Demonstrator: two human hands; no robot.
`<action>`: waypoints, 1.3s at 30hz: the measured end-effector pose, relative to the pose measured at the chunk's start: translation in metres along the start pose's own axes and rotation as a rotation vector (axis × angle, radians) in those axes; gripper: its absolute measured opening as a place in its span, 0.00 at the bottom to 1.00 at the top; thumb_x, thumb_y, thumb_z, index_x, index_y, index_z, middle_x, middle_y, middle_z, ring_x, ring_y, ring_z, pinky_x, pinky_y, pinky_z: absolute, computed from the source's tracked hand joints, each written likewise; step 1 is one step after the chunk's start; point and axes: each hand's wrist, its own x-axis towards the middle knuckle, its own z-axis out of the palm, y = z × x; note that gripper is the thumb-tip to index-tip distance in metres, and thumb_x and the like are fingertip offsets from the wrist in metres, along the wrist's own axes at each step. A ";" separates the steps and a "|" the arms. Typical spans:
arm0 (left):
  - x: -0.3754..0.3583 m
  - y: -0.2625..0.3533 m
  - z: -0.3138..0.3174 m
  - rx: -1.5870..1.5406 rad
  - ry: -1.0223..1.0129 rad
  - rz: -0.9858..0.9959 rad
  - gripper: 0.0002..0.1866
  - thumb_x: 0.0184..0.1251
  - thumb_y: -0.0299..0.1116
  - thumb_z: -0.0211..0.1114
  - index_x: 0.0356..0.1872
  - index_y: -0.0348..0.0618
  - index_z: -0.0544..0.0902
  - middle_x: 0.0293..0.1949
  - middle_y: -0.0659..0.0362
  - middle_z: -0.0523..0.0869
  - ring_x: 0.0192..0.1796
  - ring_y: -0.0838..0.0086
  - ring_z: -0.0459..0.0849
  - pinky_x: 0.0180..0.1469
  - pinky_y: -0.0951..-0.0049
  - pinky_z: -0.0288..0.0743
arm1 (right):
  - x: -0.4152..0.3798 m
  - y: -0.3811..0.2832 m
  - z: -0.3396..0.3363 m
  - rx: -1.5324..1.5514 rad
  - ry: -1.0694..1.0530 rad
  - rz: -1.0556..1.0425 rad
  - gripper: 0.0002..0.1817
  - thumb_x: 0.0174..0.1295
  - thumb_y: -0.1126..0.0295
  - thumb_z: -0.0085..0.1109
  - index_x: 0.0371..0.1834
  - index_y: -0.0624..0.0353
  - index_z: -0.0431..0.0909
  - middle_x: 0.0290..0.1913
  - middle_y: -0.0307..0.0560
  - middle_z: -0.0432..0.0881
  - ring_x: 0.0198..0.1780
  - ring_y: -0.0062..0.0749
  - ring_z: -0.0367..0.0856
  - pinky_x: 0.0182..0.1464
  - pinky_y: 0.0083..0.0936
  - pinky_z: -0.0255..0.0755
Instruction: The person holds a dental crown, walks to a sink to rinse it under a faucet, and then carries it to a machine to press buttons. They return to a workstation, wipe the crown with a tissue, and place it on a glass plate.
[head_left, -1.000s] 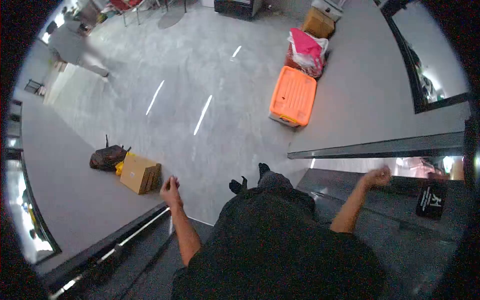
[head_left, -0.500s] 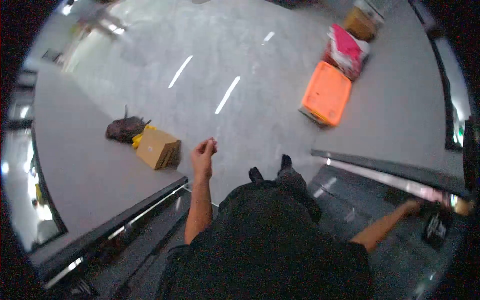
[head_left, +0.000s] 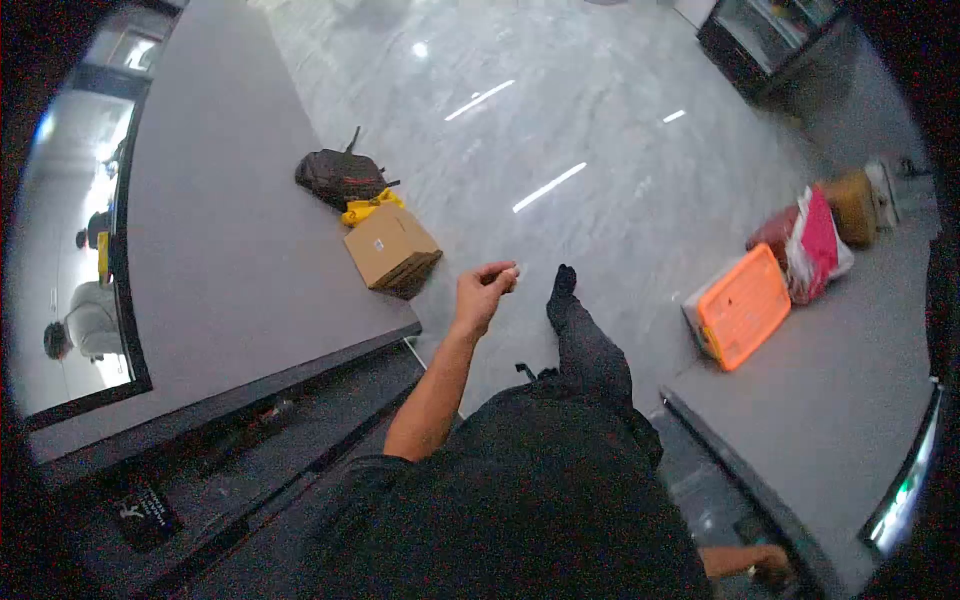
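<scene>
My left hand (head_left: 482, 294) is raised in front of my body over the floor, thumb and fingers pinched together. A small pale bit shows at the fingertips, too small to name. At the lower right, my right hand (head_left: 772, 566) is low beside the dark door frame (head_left: 745, 478), dim and smeared, its fingers not distinct. One foot in a dark sock (head_left: 564, 285) is stretched forward on the shiny grey floor (head_left: 480, 170).
Cardboard boxes (head_left: 393, 247), a yellow bag (head_left: 372, 207) and a dark backpack (head_left: 342, 177) stand along the left wall. On the right are an orange-lidded bin (head_left: 745, 307), a pink and white bag (head_left: 818, 245) and a brown box (head_left: 848, 208). A glass-fronted cabinet (head_left: 765, 45) stands farther back.
The view has turned to the right and moved forward through the doorway. My right hand has dropped from beside the glass toward my side. My left hand stays pinched.
</scene>
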 end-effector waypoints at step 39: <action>0.716 0.410 -0.213 -0.148 0.253 0.006 0.14 0.64 0.32 0.70 0.45 0.32 0.86 0.34 0.56 0.88 0.35 0.76 0.84 0.42 0.76 0.79 | -0.280 -1.394 0.226 0.980 -2.260 -0.134 0.11 0.65 0.68 0.59 0.46 0.63 0.79 0.39 0.43 0.83 0.38 0.25 0.81 0.39 0.22 0.73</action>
